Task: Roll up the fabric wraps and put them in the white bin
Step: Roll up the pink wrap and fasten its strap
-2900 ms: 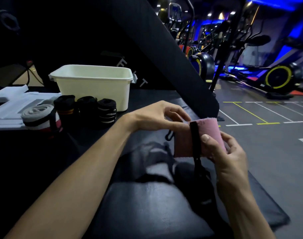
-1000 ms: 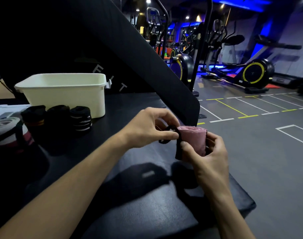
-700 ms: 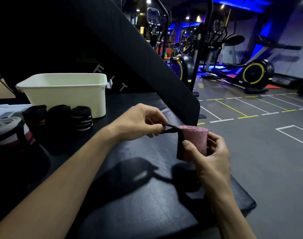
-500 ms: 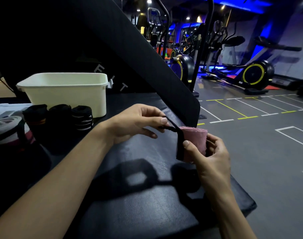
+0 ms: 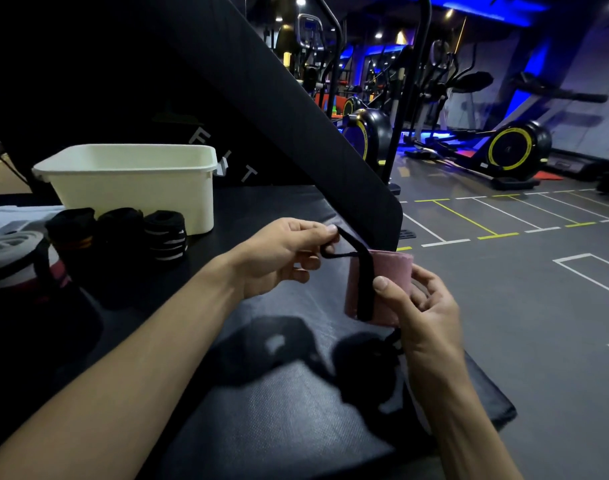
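Slack was the risk: the right hand gripped the pink roll above the worktop, well apart from the white bin, while the left hand pinched its black strap. If either grip eased, it would probably unwind. The bin's inside was hidden.

Two bare forearms come up into the head view from the bottom edge, no sleeves, no watch, no bands at either wrist. The left hand and right hand wear no gloves or rings, and the visible fingernails are short and unpainted.
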`<control>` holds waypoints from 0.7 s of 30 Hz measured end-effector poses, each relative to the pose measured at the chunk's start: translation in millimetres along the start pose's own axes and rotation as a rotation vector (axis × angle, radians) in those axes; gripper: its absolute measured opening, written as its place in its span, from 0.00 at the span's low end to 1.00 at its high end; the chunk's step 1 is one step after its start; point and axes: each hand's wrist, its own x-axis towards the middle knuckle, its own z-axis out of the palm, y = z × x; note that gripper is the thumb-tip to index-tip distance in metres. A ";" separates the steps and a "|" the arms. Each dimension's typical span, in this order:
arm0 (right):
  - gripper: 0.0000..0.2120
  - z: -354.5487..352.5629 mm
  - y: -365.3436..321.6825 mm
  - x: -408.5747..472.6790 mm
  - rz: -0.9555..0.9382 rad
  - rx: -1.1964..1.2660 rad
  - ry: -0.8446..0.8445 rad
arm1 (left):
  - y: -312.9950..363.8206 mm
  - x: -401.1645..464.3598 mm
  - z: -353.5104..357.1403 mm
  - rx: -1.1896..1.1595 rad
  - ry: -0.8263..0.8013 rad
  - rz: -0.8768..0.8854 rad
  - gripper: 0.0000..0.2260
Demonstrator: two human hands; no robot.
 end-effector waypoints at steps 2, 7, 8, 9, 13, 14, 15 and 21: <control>0.38 3.9 -2.2 0.2 0.052 0.107 -0.061 | -6.0 1.6 4.6 0.027 0.011 -0.015 0.09; 0.39 13.4 -4.9 -5.0 0.088 0.302 -0.155 | -20.6 6.4 22.8 0.128 0.039 -0.025 0.12; 0.39 14.1 -5.3 -6.1 0.088 0.331 -0.162 | -21.0 6.3 24.3 0.126 0.035 -0.023 0.09; 0.40 15.1 -6.6 -6.8 0.088 0.356 -0.176 | -20.4 5.7 25.1 0.108 0.030 -0.023 0.05; 0.42 17.4 -5.3 -7.3 0.073 0.302 -0.214 | -20.1 4.7 30.1 0.108 0.058 0.001 0.03; 0.40 17.3 -2.8 -6.6 0.063 0.266 -0.206 | -21.7 4.8 33.1 0.126 0.095 0.010 0.04; 0.38 17.1 -1.2 -5.8 0.052 0.231 -0.197 | -23.6 5.3 35.8 0.136 0.128 0.014 0.06; 0.29 5.3 -1.7 2.1 -0.030 0.020 -0.212 | -28.8 7.5 42.2 0.066 0.151 0.011 0.03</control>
